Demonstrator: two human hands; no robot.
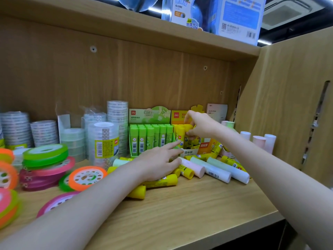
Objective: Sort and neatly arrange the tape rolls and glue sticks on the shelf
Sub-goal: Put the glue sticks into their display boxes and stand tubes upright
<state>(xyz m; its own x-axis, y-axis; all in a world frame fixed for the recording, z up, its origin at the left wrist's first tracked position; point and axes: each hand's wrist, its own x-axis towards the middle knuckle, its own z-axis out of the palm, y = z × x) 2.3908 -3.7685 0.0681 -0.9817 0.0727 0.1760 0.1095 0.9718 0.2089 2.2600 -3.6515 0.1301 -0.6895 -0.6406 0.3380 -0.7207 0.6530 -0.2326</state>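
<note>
We note the right hand (200,126) grasping an upright yellow glue stick (187,129) over the yellow box (203,147), far right on the shelf (198,204), while the released left hand (158,162) rests nearer on loose sticks (162,182) lying flat.

Bright, even light falls from white ceiling strip lamps (264,42) above the pale wooden shelf board (180,204) — shadows below it stay soft. Left of that board's centre, the neon orange and green tape rolls (7,206) smear with blur. Wide-angle distortion bows the board's edges; everything looks slightly soft.
</note>
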